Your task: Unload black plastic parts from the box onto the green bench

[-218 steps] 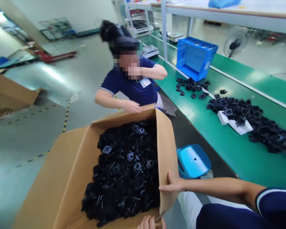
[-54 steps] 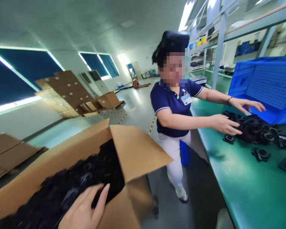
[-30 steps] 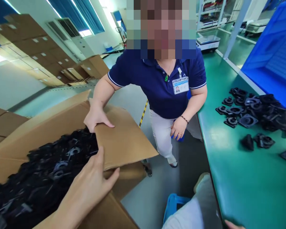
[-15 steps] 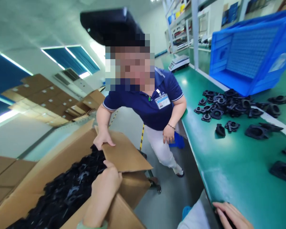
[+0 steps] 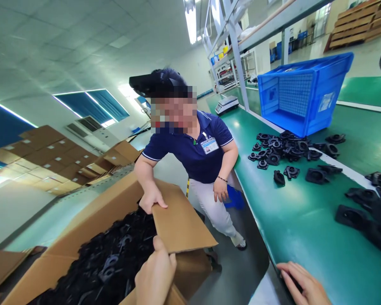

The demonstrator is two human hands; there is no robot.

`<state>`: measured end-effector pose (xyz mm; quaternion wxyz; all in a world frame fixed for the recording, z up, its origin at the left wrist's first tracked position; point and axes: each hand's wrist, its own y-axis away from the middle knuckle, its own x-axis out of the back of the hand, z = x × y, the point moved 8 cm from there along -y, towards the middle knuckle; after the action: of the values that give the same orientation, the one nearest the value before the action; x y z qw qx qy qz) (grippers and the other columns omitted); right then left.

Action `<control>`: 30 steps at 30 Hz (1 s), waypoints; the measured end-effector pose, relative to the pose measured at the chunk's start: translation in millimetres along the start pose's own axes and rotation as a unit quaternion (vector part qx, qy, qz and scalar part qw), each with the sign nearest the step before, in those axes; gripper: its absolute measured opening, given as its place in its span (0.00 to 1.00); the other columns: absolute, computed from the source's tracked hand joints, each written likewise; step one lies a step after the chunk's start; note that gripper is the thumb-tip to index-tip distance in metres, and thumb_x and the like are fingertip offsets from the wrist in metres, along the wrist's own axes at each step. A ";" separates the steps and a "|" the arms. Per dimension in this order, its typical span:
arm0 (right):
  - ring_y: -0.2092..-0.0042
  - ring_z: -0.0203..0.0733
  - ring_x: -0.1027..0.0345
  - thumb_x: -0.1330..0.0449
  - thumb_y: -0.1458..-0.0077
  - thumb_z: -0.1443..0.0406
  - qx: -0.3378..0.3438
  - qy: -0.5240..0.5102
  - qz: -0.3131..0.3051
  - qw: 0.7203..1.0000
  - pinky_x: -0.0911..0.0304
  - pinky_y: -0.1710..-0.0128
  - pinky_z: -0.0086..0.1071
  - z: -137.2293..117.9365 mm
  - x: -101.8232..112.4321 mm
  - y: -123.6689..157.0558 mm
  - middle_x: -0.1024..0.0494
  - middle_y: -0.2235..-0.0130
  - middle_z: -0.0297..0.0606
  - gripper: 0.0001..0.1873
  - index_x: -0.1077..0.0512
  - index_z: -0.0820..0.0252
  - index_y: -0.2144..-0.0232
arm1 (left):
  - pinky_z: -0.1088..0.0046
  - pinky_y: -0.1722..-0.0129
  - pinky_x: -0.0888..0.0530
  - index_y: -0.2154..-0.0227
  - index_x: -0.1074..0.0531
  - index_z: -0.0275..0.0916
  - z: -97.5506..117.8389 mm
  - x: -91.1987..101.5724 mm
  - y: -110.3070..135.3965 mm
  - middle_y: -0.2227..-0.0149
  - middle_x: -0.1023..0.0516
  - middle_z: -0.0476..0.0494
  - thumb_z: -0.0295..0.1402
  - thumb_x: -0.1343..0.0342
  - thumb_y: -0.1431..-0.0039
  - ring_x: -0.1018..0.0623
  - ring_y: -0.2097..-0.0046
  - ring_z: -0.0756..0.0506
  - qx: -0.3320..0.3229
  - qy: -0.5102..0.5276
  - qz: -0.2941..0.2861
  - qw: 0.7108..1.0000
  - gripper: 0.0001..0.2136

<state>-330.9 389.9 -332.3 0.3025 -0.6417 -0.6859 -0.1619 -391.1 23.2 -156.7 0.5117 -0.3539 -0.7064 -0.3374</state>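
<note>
Left hand (image 5: 155, 273): closed on the rim of the carton (image 5: 82, 233), at the near corner of the flap (image 5: 184, 224); fingertips hidden; spread open a second ago. Right hand (image 5: 305, 281): wrist cut off below, fingers loosely bent, unclenched, at the edge of the green table (image 5: 288, 220). Black parts (image 5: 114, 254): heaped in the carton, left of the left hand, single pieces hard to separate. Co-worker's hand (image 5: 153, 198): on the flap, beyond the left hand; earlier over the green table.
</note>
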 end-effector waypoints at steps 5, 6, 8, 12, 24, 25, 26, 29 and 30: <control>0.57 0.44 0.29 0.55 0.36 0.56 -0.031 -0.065 -0.028 0.997 0.32 0.56 0.36 -8.7 0.8 -1.6 0.23 0.59 0.41 0.20 0.26 0.57 0.58 | 0.66 0.68 0.32 0.46 0.47 0.32 -0.5 0.5 26.9 0.66 0.21 0.32 0.33 0.59 0.39 0.21 0.65 0.37 -0.028 -0.009 0.019 0.999 0.20; 0.57 0.44 0.29 0.55 0.36 0.56 -0.032 -0.071 -0.030 0.997 0.33 0.56 0.37 -10.5 1.7 -2.0 0.23 0.59 0.41 0.20 0.27 0.57 0.58 | 0.66 0.68 0.32 0.45 0.47 0.32 -1.8 0.3 31.8 0.65 0.21 0.33 0.33 0.59 0.39 0.21 0.64 0.37 -0.035 -0.009 0.022 0.999 0.20; 0.57 0.44 0.30 0.55 0.36 0.56 -0.034 -0.079 -0.033 0.996 0.34 0.55 0.38 -13.5 2.9 -2.5 0.23 0.59 0.41 0.19 0.27 0.57 0.59 | 0.66 0.69 0.33 0.44 0.48 0.32 -5.0 -0.7 40.6 0.65 0.21 0.33 0.32 0.60 0.38 0.21 0.63 0.37 -0.047 -0.011 0.026 0.998 0.20; 0.56 0.45 0.31 0.56 0.37 0.58 -0.026 -0.083 -0.033 0.996 0.36 0.54 0.39 -16.8 3.7 -2.6 0.24 0.58 0.40 0.19 0.28 0.58 0.59 | 0.67 0.68 0.33 0.44 0.48 0.33 -12.1 -1.3 53.9 0.64 0.21 0.33 0.30 0.59 0.39 0.21 0.62 0.36 -0.066 -0.014 0.043 0.997 0.20; 0.58 0.44 0.30 0.56 0.39 0.60 -0.006 -0.064 -0.005 0.998 0.38 0.57 0.37 -17.0 4.0 1.2 0.23 0.61 0.38 0.17 0.28 0.56 0.63 | 0.60 0.62 0.29 0.37 0.55 0.31 -35.7 -10.5 55.2 0.58 0.22 0.28 0.42 0.57 0.38 0.22 0.58 0.32 -0.095 -0.007 0.102 0.990 0.31; 0.58 0.44 0.30 0.56 0.39 0.60 -0.006 -0.063 -0.004 0.998 0.38 0.57 0.37 -16.5 4.0 1.2 0.23 0.61 0.38 0.18 0.28 0.57 0.63 | 0.60 0.62 0.29 0.36 0.56 0.31 -36.2 -11.7 54.1 0.58 0.23 0.28 0.42 0.56 0.38 0.22 0.57 0.32 -0.097 -0.008 0.105 0.990 0.32; 0.58 0.44 0.30 0.56 0.39 0.60 -0.007 -0.060 -0.003 0.998 0.38 0.57 0.37 -16.1 4.1 1.2 0.23 0.61 0.38 0.18 0.28 0.57 0.63 | 0.60 0.61 0.29 0.36 0.56 0.31 -36.8 -12.4 53.4 0.58 0.23 0.28 0.41 0.56 0.39 0.22 0.57 0.32 -0.097 -0.010 0.107 0.989 0.32; 0.57 0.44 0.30 0.56 0.40 0.61 -0.006 -0.057 -0.003 0.998 0.39 0.56 0.36 -16.7 5.2 1.5 0.23 0.60 0.39 0.18 0.27 0.57 0.63 | 0.60 0.61 0.29 0.36 0.54 0.31 -37.5 -10.3 54.3 0.59 0.22 0.28 0.42 0.54 0.39 0.22 0.58 0.32 -0.090 -0.018 0.112 0.990 0.33; 0.57 0.44 0.30 0.56 0.40 0.61 -0.005 -0.057 -0.003 0.998 0.39 0.56 0.36 -17.3 5.8 1.6 0.23 0.60 0.39 0.17 0.27 0.58 0.63 | 0.60 0.61 0.29 0.36 0.54 0.31 -37.0 -8.6 55.7 0.60 0.22 0.28 0.42 0.54 0.39 0.22 0.58 0.32 -0.088 -0.022 0.115 0.989 0.33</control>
<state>-325.7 384.1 -315.7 0.2595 -0.6495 -0.7030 -0.1291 -324.2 19.8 -149.3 0.4983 -0.4837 -0.6398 -0.3292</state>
